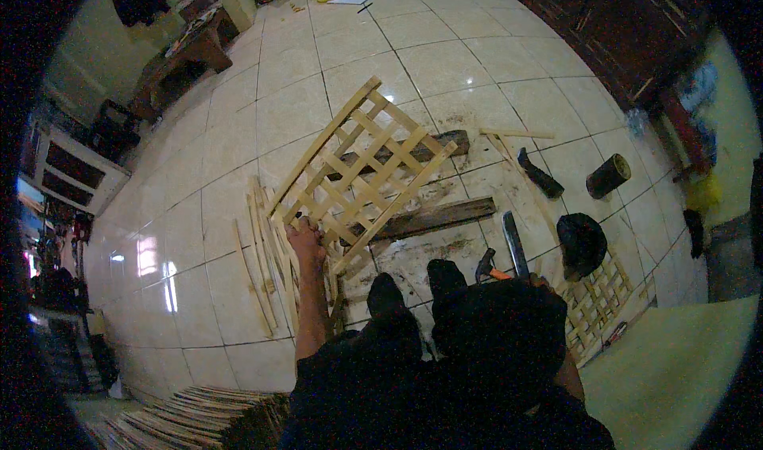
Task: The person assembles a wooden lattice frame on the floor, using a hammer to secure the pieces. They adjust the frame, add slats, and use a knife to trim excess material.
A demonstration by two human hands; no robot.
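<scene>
A lattice panel (381, 156) of pale wooden or bamboo strips is tilted up in front of me. My left hand (306, 241) is closed around its near left corner. Beneath the panel lie two dark wooden blocks, the nearer block (433, 218) and one farther off partly covered by the lattice. On the right, a broad-bladed knife (515, 242) points away from me. My right hand (542, 283) is closed at its handle end, mostly hidden behind my dark-clothed knee. Just left of the blade lies a hammer (494, 270) with an orange handle.
Loose strips (258, 267) lie left of the panel. At the right are a second lattice (596, 303), a dark rounded object (582, 245), a bamboo tube (609, 177) and a dark elongated piece (540, 173). A pile of strips (183, 418) sits at lower left. Debris dots the tiles.
</scene>
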